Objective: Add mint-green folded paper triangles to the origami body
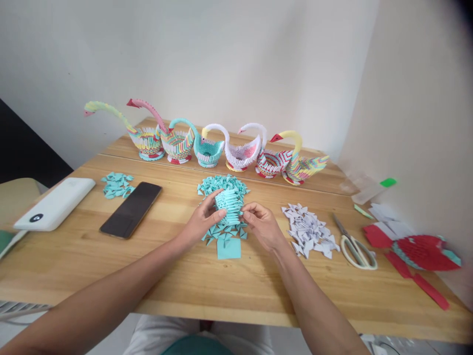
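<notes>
A ring-like body of folded teal paper pieces [229, 207] is held at the middle of the desk. My left hand [201, 219] grips its left side, thumb in front. At its right edge, my right hand [261, 224] is closed in a pinch, fingertips close to the body; whatever lies between them is too small to make out. Loose teal pieces [221, 183] are heaped behind and under the body. A flat teal paper square [228, 248] lies just in front of the heap.
Several paper swans [209, 150] line the back of the wooden desk [155, 286]. At left are a white power bank [59, 202], a phone [132, 209] and teal pieces [117, 185]; at right, white pieces [308, 230], scissors [353, 246] and red paperwork [423, 251].
</notes>
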Available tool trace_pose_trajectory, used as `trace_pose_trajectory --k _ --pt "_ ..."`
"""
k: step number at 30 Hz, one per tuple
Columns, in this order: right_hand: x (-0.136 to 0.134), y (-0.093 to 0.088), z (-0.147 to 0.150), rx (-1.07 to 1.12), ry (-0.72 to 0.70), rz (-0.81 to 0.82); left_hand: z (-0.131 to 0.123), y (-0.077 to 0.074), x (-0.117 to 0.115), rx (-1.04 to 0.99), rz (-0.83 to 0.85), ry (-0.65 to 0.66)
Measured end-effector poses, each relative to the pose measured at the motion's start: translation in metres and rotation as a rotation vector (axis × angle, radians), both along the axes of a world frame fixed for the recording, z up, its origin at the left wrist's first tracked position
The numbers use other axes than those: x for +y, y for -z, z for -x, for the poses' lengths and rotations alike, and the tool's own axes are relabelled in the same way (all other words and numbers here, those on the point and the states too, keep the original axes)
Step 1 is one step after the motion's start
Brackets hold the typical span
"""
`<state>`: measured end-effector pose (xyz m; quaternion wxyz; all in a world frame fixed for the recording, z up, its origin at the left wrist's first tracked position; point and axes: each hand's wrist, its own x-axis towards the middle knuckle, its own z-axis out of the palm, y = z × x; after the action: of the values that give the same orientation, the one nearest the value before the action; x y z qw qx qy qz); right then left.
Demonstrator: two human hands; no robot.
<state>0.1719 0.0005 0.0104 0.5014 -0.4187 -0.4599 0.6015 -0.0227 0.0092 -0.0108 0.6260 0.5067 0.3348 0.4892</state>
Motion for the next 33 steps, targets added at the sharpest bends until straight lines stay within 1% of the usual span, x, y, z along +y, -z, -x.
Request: trace_pose_trajectory --k 8,21,25,33 --pt "0.0002 0.0004 0.0001 0.019 0.004 -0.002 0.0 -0.0032 -0.0003 0.005 -0.011 0.013" --pt "0.0023 0.0034 -0.0026 -0.03 -0.015 -0.037 0.0016 0.0002 0.002 0.074 -0.037 0.018" --pt "0.003 0.0051 -0.004 -0.067 -0.026 -0.067 0.0017 0.0016 0.0022 0.103 -0.067 -0.012" --pt "0.0039 0.0087 -0.0061 -0.141 -0.034 -0.088 0.0032 0.0052 0.003 0.237 -0.131 -0.083"
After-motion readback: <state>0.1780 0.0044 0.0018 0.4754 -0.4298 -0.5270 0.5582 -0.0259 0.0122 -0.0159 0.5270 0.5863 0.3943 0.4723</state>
